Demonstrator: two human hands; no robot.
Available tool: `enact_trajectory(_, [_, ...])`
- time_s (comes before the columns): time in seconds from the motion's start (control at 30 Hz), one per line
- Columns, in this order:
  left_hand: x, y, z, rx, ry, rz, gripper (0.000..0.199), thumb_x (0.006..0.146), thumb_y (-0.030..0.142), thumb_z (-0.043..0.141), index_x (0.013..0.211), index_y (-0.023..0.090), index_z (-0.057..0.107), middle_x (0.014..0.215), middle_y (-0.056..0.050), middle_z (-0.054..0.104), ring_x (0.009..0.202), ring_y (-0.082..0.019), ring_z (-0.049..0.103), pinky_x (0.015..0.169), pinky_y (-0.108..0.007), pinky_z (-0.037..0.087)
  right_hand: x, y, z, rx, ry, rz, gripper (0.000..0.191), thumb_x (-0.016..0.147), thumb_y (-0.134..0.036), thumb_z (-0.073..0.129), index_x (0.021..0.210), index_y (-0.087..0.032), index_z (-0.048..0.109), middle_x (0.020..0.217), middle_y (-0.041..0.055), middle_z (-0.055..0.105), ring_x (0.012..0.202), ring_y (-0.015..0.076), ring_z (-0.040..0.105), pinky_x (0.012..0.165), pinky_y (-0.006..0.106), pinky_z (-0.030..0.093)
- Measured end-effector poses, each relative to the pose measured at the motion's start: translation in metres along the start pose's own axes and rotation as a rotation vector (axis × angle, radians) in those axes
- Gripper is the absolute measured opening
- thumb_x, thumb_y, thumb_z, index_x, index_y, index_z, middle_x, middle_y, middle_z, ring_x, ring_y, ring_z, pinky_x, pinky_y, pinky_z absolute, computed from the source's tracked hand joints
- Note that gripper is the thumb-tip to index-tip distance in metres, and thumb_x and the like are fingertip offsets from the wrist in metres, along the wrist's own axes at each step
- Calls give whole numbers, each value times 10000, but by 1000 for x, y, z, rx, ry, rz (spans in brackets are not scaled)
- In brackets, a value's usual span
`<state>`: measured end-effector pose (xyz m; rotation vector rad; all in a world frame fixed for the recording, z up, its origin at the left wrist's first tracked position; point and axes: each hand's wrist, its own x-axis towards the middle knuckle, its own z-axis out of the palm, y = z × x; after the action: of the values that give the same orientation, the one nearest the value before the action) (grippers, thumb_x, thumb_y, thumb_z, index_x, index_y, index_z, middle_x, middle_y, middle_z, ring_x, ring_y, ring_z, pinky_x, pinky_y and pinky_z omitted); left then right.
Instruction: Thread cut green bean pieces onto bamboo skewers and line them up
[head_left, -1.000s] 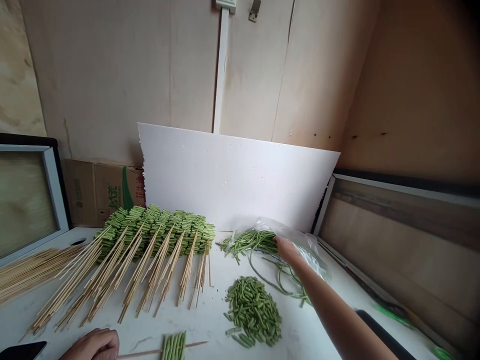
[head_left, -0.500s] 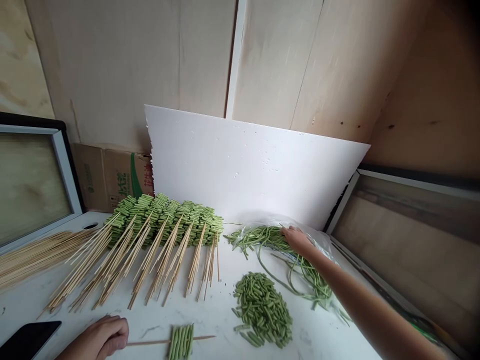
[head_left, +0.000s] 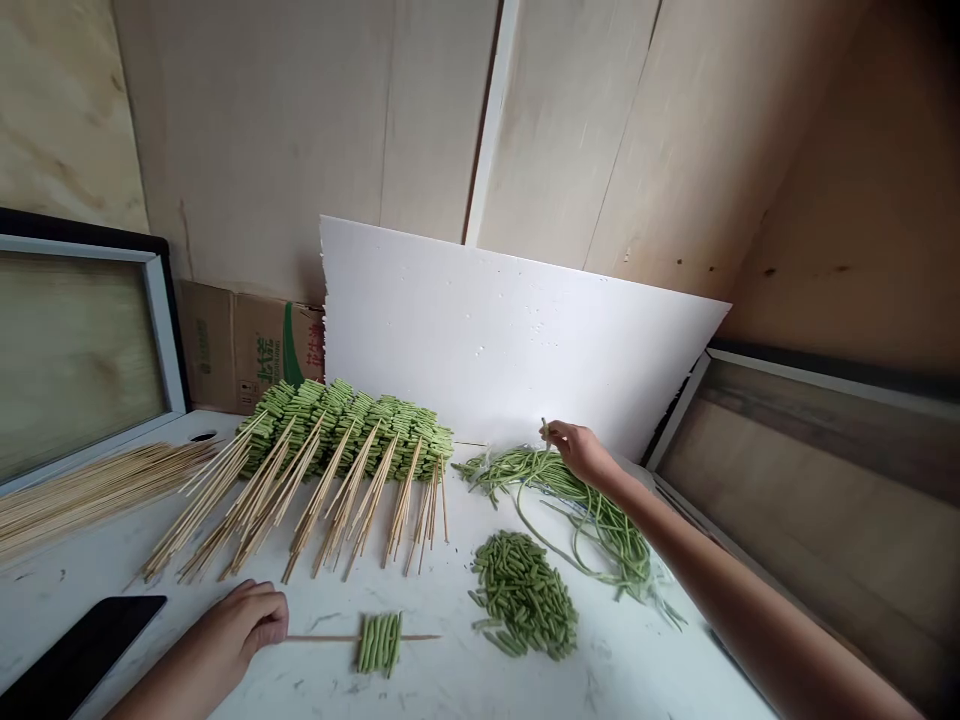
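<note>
My left hand point(head_left: 255, 620) is closed around the blunt end of a wooden skewer point(head_left: 322, 638), held low over the white table. Several short green bean pieces point(head_left: 380, 643) sit side by side on it, and its pointed tip sticks out to the right. My right hand point(head_left: 576, 450) is raised above a bunch of long green beans point(head_left: 615, 540), its fingers pinched on a thin green bean end point(head_left: 545, 428). A clear plastic bag point(head_left: 658, 575) lies around the bunch. Between the hands is a heap of cut bean pieces point(head_left: 525, 595).
Loaded bean skewers point(head_left: 360, 430) are stacked at the back left, sticks pointing toward me. Bare skewers point(head_left: 97, 490) lie left of them, and a black phone point(head_left: 86, 650) is at the front left. Behind stand a cardboard box point(head_left: 255, 350) and a white board point(head_left: 517, 340).
My right hand has lifted up and slightly left from the long beans, with a bean end in its fingers. My left hand keeps hold of the skewer. The camera view has shifted somewhat.
</note>
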<state>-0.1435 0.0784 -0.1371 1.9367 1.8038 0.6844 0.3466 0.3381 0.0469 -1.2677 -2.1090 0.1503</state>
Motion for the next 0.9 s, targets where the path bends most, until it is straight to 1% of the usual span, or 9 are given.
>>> enact_trajectory(0.13, [-1, 13, -7, 53, 21, 33, 248, 915, 274, 480, 713, 209, 608, 836, -49, 673, 854, -237, 617, 817, -322, 459, -15, -44, 0, 387, -20, 0, 242, 947, -384, 616, 1059, -185, 695, 972, 121, 788, 865, 243, 744, 756, 364, 593])
enact_trajectory(0.23, [-1, 29, -15, 98, 86, 67, 231, 900, 264, 516, 713, 208, 638, 832, -58, 684, 866, -253, 615, 815, -338, 458, -45, -76, 9, 673, -38, 34, 397, 885, -523, 704, 1081, -178, 695, 964, 121, 782, 827, 236, 729, 742, 380, 605])
enact_trajectory(0.3, [-3, 45, -20, 101, 155, 116, 264, 937, 293, 508, 734, 211, 657, 840, -64, 689, 875, -260, 619, 823, -347, 466, -71, -98, 20, 774, -39, 61, 389, 870, -532, 731, 1057, -192, 707, 943, 98, 775, 797, 215, 711, 733, 365, 599])
enact_trajectory(0.4, [-13, 80, -24, 31, 244, 211, 278, 996, 322, 478, 828, 220, 675, 908, -65, 696, 895, -248, 639, 821, -334, 492, -111, -130, 40, 829, -83, 64, 288, 859, -477, 773, 891, -196, 721, 873, 71, 750, 744, 192, 681, 701, 335, 582])
enact_trajectory(0.47, [-23, 108, -24, -27, 270, 269, 255, 1015, 313, 477, 882, 222, 676, 939, -61, 698, 891, -230, 657, 807, -318, 512, -135, -151, 53, 860, -67, 41, 267, 834, -456, 805, 845, -202, 724, 874, 62, 735, 737, 191, 673, 664, 315, 567])
enact_trajectory(0.6, [-46, 155, -14, -95, 287, 392, 141, 998, 296, 574, 1072, 230, 673, 1082, -74, 697, 997, -231, 670, 873, -336, 540, -175, -188, 73, 891, -41, -6, 211, 837, -417, 813, 826, -216, 754, 970, 79, 739, 955, 247, 706, 756, 320, 580])
enact_trajectory(0.7, [-56, 174, -4, -106, 341, 470, 300, 979, 280, 640, 1277, 261, 624, 1263, -84, 666, 1183, -255, 619, 1012, -390, 509, -199, -209, 78, 893, -63, -39, 166, 858, -396, 798, 872, -232, 776, 994, 79, 755, 967, 248, 717, 799, 335, 585])
enact_trajectory(0.77, [-60, 182, 1, -99, 391, 493, 351, 971, 256, 661, 1318, 260, 616, 1285, -87, 671, 1214, -268, 601, 1031, -417, 499, -213, -220, 79, 877, -64, -68, 158, 856, -387, 801, 924, -245, 788, 1001, 75, 765, 945, 243, 724, 795, 336, 587])
enact_trajectory(0.9, [-63, 190, 4, -65, 397, 504, 168, 946, 164, 679, 1082, 240, 742, 1004, -47, 752, 1009, -256, 655, 864, -383, 539, -235, -232, 75, 846, -53, -76, 181, 852, -391, 801, 966, -251, 792, 967, 72, 779, 898, 244, 738, 761, 342, 604])
